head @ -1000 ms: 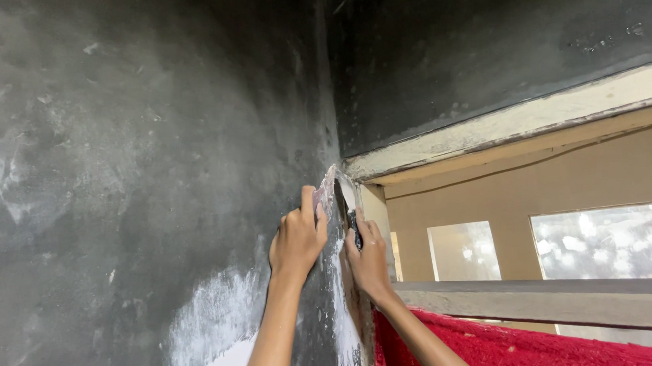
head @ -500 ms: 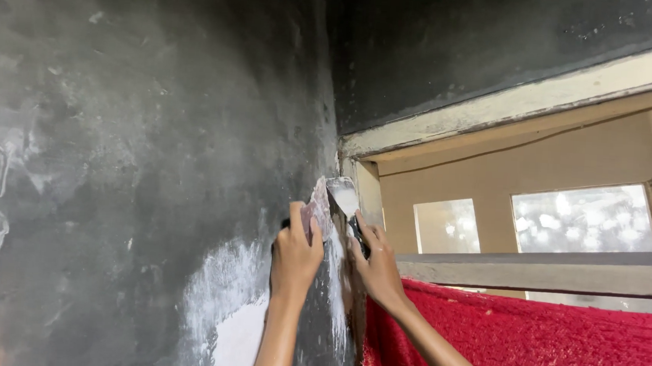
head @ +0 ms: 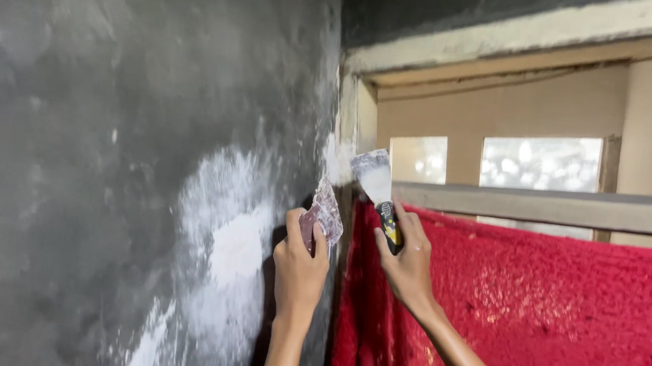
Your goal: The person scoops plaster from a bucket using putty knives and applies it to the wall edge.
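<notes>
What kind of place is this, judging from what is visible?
Probably a room under repair or repainting. The dark wall has white filler patches. The right hand holds a putty knife and the left hand a smeared scraper, beside a window opening draped with red cloth.

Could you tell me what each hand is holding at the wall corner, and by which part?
The right hand grips a putty knife by its dark handle. The left hand pinches a putty-smeared flat scraper by its lower end.

Head camera: close behind both raised arms, facing the dark wall [head: 114, 153] corner beside the window opening [head: 495, 164].
</notes>
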